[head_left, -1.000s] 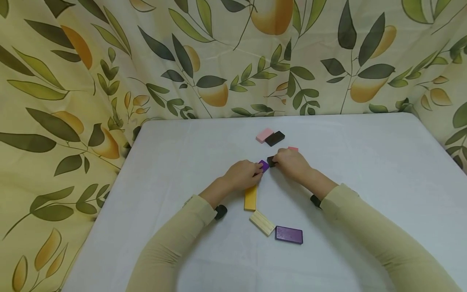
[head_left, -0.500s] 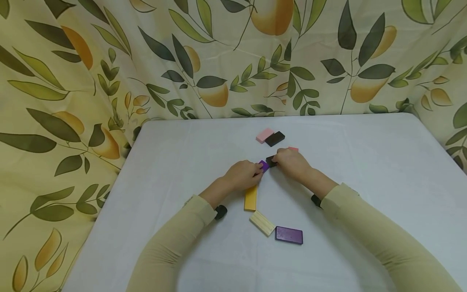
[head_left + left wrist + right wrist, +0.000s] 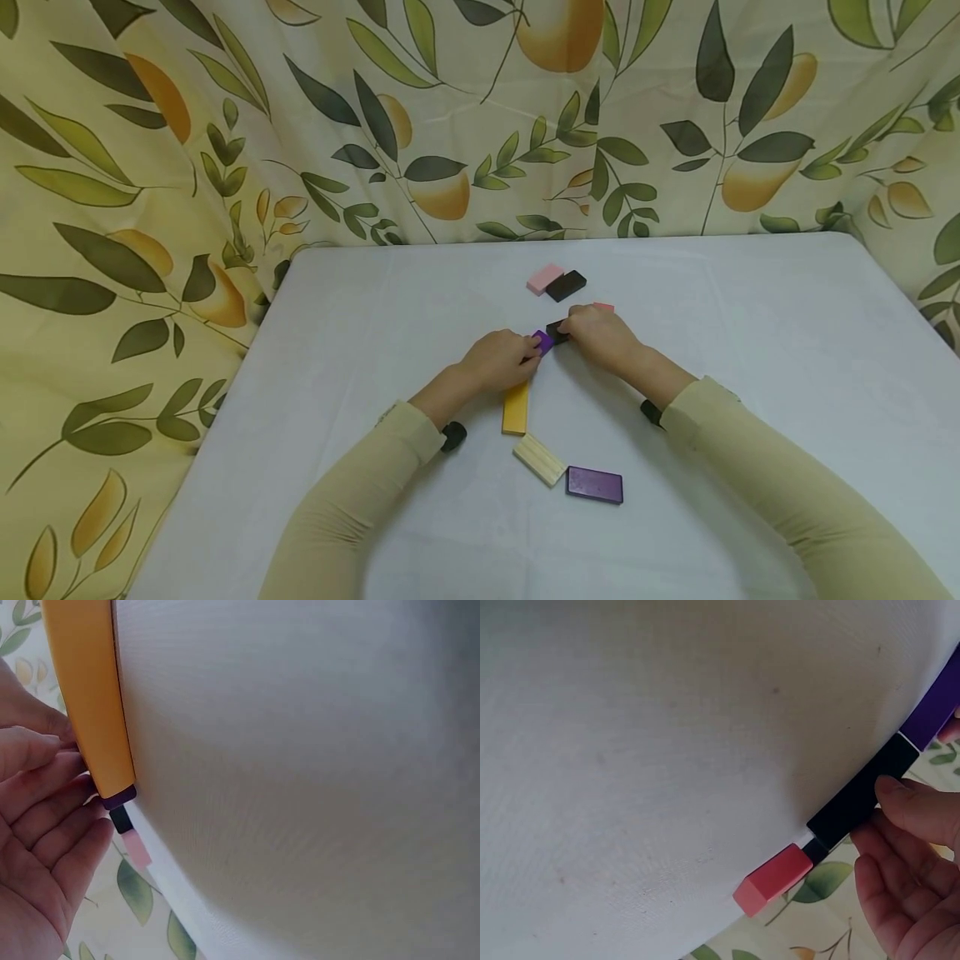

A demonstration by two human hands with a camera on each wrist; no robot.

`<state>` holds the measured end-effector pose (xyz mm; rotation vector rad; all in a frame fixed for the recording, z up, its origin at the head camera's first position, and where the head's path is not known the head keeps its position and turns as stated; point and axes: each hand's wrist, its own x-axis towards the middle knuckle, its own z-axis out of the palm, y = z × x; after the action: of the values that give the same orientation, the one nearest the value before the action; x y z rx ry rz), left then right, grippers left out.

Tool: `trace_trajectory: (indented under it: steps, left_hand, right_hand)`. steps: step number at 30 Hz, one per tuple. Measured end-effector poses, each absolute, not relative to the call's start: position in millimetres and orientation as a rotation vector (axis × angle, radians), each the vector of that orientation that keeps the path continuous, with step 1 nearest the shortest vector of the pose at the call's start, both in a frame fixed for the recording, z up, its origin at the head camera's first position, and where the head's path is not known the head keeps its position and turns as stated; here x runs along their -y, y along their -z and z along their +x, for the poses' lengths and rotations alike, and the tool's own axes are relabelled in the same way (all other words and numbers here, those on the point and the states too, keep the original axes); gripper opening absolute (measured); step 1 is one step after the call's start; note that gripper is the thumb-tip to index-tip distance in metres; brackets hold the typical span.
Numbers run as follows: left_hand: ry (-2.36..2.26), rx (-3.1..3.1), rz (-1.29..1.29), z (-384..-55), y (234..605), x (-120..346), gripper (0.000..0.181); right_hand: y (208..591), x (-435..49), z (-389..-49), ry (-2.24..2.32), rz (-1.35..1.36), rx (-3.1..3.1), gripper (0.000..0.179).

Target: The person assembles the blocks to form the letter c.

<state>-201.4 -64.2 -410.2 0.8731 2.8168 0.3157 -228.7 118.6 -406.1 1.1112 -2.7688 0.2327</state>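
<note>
In the head view my left hand [image 3: 498, 360] pinches a bright purple block [image 3: 543, 341] near the middle of the table. My right hand [image 3: 600, 335] grips a black block [image 3: 864, 786] between thumb and fingers, its end meeting the purple block's end. A yellow block [image 3: 514, 408] lies below the left hand, partly covered by it. From its lower end a cream ridged block [image 3: 539, 459] slants toward a dark purple block [image 3: 594, 484]. Just past the right hand is a coral-pink block [image 3: 772, 879], mostly hidden in the head view.
Farther back, a pale pink block [image 3: 544, 279] and a second black block [image 3: 566, 286] lie touching. A white cloth [image 3: 390, 300] covers the table. Behind it hangs a leaf-and-fruit patterned curtain [image 3: 480, 117].
The black block in my right hand has shifted slightly left, against the purple block. My left hand has stayed still.
</note>
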Motion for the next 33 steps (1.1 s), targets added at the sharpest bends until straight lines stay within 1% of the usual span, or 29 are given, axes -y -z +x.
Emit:
trace_trajectory:
  steps: [7, 13, 17, 21, 27, 29, 33]
  left_hand:
    - [-0.325, -2.815, 0.880, -201.1, 408.0, 64.1, 0.031]
    - [-0.298, -2.828, 0.938, -201.2, 406.4, 62.6, 0.027]
    - [-0.269, -2.843, 0.977, -201.7, 406.0, 61.5, 0.034]
    - [-0.322, -2.843, 0.933, -202.3, 406.1, 61.3, 0.035]
    - [-0.487, -2.833, 0.851, -199.3, 404.9, 63.3, 0.024]
    - [-0.523, -2.825, 0.828, -198.8, 404.5, 63.1, 0.023]
    - [-0.516, -2.832, 0.795, -198.5, 403.8, 59.6, 0.026]
  right_hand:
    - [405.6, -119.0, -229.1, -0.217, 1.130, 2.757, 0.010]
    - [400.1, -118.2, -232.2, -0.341, 1.109, 2.866, 0.008]
    - [396.9, -115.5, -236.8, -0.384, 1.063, 2.956, 0.006]
    - [396.3, -113.4, -239.1, -0.382, 1.041, 2.994, 0.008]
    - [394.7, -111.9, -238.9, -0.433, 0.979, 3.062, 0.011]
    - [394.2, -110.8, -240.2, -0.477, 0.942, 3.100, 0.013]
    - [395.2, -112.3, -243.8, -0.626, 0.839, 3.127, 0.016]
